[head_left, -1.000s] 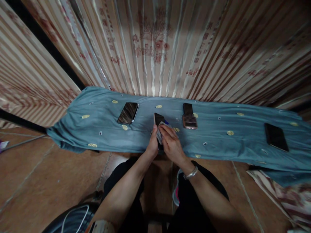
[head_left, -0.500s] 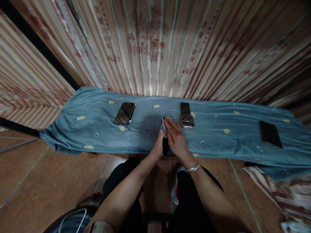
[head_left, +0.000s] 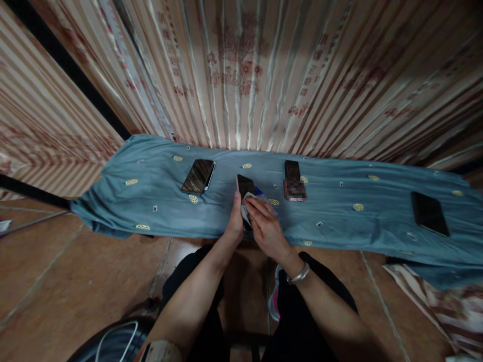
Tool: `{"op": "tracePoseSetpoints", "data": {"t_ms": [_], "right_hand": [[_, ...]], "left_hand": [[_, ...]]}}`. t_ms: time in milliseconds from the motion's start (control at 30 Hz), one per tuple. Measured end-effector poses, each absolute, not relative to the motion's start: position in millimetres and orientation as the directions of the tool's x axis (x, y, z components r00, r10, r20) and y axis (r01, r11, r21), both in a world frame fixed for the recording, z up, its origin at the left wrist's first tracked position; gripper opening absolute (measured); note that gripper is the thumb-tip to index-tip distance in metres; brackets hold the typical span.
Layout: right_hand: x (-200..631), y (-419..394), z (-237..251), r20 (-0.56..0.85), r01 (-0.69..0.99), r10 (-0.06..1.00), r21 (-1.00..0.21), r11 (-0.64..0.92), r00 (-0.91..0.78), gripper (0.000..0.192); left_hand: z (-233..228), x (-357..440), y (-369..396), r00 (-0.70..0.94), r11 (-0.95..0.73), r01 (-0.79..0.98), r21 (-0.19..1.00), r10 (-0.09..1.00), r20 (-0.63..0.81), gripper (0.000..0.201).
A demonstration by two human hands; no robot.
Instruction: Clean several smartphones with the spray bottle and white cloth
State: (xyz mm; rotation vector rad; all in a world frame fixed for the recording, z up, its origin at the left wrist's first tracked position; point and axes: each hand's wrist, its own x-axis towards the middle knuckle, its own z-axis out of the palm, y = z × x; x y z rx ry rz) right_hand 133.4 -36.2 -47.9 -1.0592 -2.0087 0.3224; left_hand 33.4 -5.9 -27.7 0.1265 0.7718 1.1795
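Note:
My left hand (head_left: 236, 219) is closed around the left side of a dark smartphone (head_left: 245, 184), thumb along its edge. The phone is held above the front edge of the blue-green cloth. With its fingers pressed together, my right hand (head_left: 264, 221) holds a pale grey wiping cloth (head_left: 247, 206) against the phone's screen. A bit of blue (head_left: 258, 191) shows beside the cloth; what it belongs to is unclear. The lower part of the phone is largely hidden by the cloth and my right fingers.
The blue-green bench cover (head_left: 169, 201) carries a dark phone (head_left: 197, 176) on the left, another dark device (head_left: 292, 171) right of centre, partly blurred, and a black phone (head_left: 430, 213) at far right. A striped curtain (head_left: 241, 115) hangs behind. My knees are below the front edge.
The phone's upper screen is now uncovered and tilted leftward. My right hand and the wiping cloth have slid down it, while both hands shifted slightly left. The view has moved a little too.

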Motion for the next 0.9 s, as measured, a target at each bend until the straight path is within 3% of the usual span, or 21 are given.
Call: {"op": "tracePoseSetpoints", "data": {"t_ms": [200, 633, 900], "right_hand": [[130.7, -42.4, -47.5, 0.570, 0.544, 0.759, -0.547, 0.636, -0.314, 0.046], [130.0, -49.3, -44.7, 0.552, 0.525, 0.772, -0.576, 0.627, -0.316, 0.043], [132.3, -49.3, -45.8, 0.571, 0.532, 0.753, -0.547, 0.646, -0.327, 0.040]], "left_hand": [[-32.8, 26.4, -2.6, 0.128, 0.404, -0.749, 0.525, 0.866, -0.483, 0.055], [-30.2, 20.8, -1.4, 0.194, 0.458, -0.737, 0.497, 0.848, -0.494, 0.059], [-30.7, 17.5, -1.5, 0.153, 0.429, -0.710, 0.558, 0.868, -0.472, 0.052]]}}
